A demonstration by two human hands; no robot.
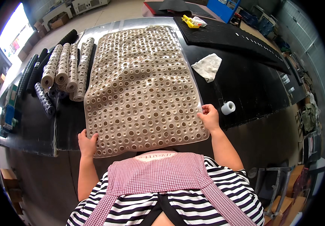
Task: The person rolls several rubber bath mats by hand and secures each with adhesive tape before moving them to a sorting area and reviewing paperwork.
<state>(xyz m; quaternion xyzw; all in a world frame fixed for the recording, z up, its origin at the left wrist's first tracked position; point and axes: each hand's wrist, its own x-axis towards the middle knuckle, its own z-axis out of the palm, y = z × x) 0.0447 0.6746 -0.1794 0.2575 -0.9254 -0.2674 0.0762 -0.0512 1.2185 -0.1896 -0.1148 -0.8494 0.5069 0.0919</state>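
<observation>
A large beige rubber mat (147, 94), full of round holes and raised rings, lies over the black table with its near end at the table's front edge. My left hand (87, 142) pinches its near left edge, thumb on top. On the opposite side, my right hand (209, 116) grips the right edge a little farther from me, with the thumb on the upper face. The fingers under the mat are partly hidden. Gentle waves run across the mat's middle and far part.
Several rolled beige mats (82, 71) lie left of the mat, beside dark rolls (31, 73) and a small patterned roll (44, 98). To the right are a white cloth (208, 67), a white tape roll (228, 108) and stacked black sheets (226, 41) bearing a yellow object (191, 22).
</observation>
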